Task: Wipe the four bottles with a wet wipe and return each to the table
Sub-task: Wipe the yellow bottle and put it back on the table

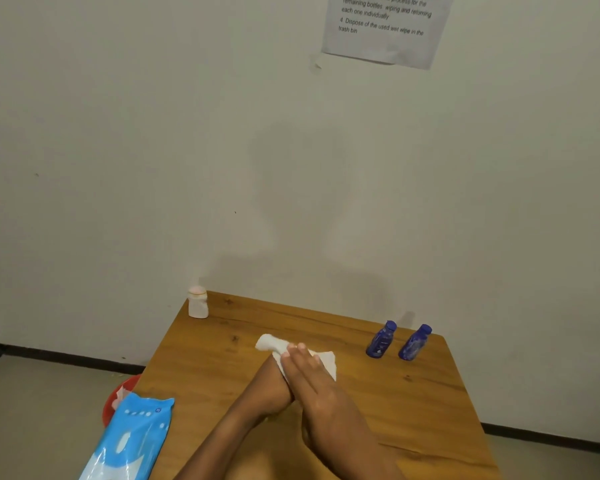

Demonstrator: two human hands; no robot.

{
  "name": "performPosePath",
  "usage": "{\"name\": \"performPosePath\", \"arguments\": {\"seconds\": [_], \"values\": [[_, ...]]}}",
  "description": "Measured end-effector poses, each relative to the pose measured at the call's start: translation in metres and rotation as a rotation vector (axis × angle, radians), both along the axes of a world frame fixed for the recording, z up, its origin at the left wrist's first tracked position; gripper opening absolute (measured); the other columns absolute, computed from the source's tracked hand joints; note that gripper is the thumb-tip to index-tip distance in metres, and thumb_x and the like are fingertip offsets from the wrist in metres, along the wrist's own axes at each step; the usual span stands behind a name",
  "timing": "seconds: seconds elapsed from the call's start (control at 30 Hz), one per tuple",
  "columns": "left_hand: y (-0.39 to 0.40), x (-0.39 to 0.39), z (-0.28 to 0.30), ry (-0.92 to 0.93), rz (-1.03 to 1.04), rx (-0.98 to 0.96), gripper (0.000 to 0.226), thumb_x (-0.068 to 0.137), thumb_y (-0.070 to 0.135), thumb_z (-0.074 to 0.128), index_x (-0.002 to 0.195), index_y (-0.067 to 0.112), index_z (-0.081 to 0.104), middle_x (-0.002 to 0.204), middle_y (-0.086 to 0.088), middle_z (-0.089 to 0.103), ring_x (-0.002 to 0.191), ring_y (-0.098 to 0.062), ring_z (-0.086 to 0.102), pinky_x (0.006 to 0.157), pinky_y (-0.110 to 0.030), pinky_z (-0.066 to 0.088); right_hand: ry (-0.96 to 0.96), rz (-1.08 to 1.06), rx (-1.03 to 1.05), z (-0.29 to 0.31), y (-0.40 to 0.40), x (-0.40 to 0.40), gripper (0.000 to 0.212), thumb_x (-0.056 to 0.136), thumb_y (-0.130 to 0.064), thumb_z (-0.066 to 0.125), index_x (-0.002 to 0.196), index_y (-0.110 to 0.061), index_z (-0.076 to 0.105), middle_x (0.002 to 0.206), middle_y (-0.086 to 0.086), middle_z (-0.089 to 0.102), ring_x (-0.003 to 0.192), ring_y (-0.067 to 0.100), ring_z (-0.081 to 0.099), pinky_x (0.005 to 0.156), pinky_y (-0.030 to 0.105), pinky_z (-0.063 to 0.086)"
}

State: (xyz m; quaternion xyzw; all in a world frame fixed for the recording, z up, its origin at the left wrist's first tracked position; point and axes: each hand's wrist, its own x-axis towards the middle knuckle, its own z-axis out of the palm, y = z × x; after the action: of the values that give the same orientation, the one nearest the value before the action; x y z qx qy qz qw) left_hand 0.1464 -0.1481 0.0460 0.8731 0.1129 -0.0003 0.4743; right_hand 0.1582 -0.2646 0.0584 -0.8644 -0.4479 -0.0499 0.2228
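While two blue bottles [381, 340] [414, 342] are standing near the bench's [201, 358] right edge and a white bottle [198, 303] at its far left corner — a wipes pack [132, 441] lying near left — the right hand [312, 370], fingers straight, is pressing the wet wipe [326, 362] onto something white held by the left hand [274, 382], whose grip I cannot tell.

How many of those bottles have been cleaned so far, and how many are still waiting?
I can't tell which are already clean. A white bottle stands at the table's far left corner, two blue bottles at the far right. The right hand presses a wet wipe around something the left hand holds, probably the fourth bottle. That one must still go back.
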Motion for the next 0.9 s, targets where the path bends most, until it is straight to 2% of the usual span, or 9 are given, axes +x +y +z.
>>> {"name": "performPosePath", "arguments": {"seconds": [0.07,0.13,0.2,0.3,0.37,0.47,0.57,0.73,0.9], "values": [[0.012,0.004,0.001,-0.007,-0.012,-0.086,0.036,0.093,-0.002,0.055,0.128,0.003,0.057,0.128,-0.020,0.064,0.117,-0.021,0.061,0.094,-0.018,0.049,0.003,-0.001,-0.023,0.001,0.001,0.002,0.094,0.078,0.018,0.051,0.155,-0.020,0.011,0.161,-0.003,0.009,0.149,0.011,0.002,0.120,0.036,0.010],[0.024,0.008,0.007,-0.088,-0.113,-0.174,0.023,0.084,0.000,0.064,0.100,0.013,0.072,0.095,-0.006,0.075,0.090,-0.017,0.070,0.081,-0.038,0.058,0.037,-0.095,-0.051,0.002,-0.002,0.013,0.091,0.085,0.016,0.045,0.155,-0.024,0.003,0.160,-0.009,-0.004,0.148,0.006,-0.009,0.123,0.033,0.006],[0.028,0.006,0.005,-0.102,-0.135,-0.209,0.021,0.082,0.004,0.065,0.096,0.017,0.073,0.092,-0.002,0.075,0.088,-0.014,0.071,0.080,-0.043,0.057,0.058,-0.118,-0.092,0.005,-0.003,0.014,0.090,0.088,0.015,0.043,0.155,-0.026,-0.002,0.159,-0.012,-0.012,0.146,0.004,-0.016,0.124,0.033,0.003],[0.026,-0.002,0.000,-0.078,-0.153,-0.218,0.024,0.096,0.009,0.057,0.108,0.030,0.058,0.113,0.014,0.064,0.103,0.009,0.058,0.095,-0.017,0.049,0.062,0.016,-0.132,0.009,0.005,-0.004,0.097,0.083,0.019,0.043,0.152,-0.025,-0.010,0.158,-0.010,-0.017,0.146,0.006,-0.022,0.121,0.031,-0.006],[0.027,-0.001,0.004,-0.106,-0.131,-0.191,0.027,0.098,0.008,0.054,0.111,0.032,0.056,0.116,0.015,0.062,0.102,0.016,0.053,0.087,-0.003,0.043,-0.005,0.018,-0.104,0.001,0.004,-0.001,0.102,0.076,0.021,0.046,0.154,-0.022,-0.004,0.162,-0.005,-0.006,0.148,0.007,-0.015,0.121,0.036,-0.002],[0.022,0.004,0.003,-0.110,-0.165,-0.281,0.031,0.083,0.001,0.063,0.095,0.028,0.072,0.094,0.007,0.076,0.089,-0.007,0.070,0.076,-0.027,0.056,0.045,-0.132,-0.072,-0.005,-0.003,0.017,0.096,0.081,0.016,0.049,0.154,-0.025,0.002,0.160,-0.009,-0.004,0.147,0.002,-0.013,0.123,0.033,0.004],[0.019,0.004,-0.001,-0.081,-0.161,-0.284,0.007,0.076,0.006,0.067,0.082,0.009,0.070,0.079,-0.011,0.071,0.075,-0.030,0.068,0.067,-0.053,0.054,0.111,-0.179,-0.066,-0.007,-0.007,0.017,0.089,0.090,0.007,0.049,0.152,-0.030,-0.003,0.158,-0.016,-0.010,0.145,-0.002,-0.016,0.123,0.029,0.001],[0.020,0.005,0.005,-0.067,-0.013,-0.687,0.022,0.074,0.000,0.069,0.096,0.001,0.074,0.100,-0.030,0.070,0.087,-0.035,0.069,0.082,-0.052,0.055,0.246,-0.205,0.127,-0.008,-0.007,-0.005,0.071,0.091,-0.012,0.037,0.153,-0.030,0.007,0.161,-0.018,0.001,0.148,-0.001,-0.002,0.121,0.023,0.013],[0.023,0.005,0.014,-0.034,0.176,-1.165,0.034,0.078,0.004,0.063,0.110,-0.006,0.071,0.118,-0.039,0.062,0.107,-0.048,0.065,0.093,-0.055,0.052,0.361,-0.202,0.370,-0.011,0.005,-0.025,0.070,0.093,0.000,0.041,0.153,-0.031,0.021,0.158,-0.024,0.022,0.143,-0.002,0.028,0.114,0.019,0.031]]}}
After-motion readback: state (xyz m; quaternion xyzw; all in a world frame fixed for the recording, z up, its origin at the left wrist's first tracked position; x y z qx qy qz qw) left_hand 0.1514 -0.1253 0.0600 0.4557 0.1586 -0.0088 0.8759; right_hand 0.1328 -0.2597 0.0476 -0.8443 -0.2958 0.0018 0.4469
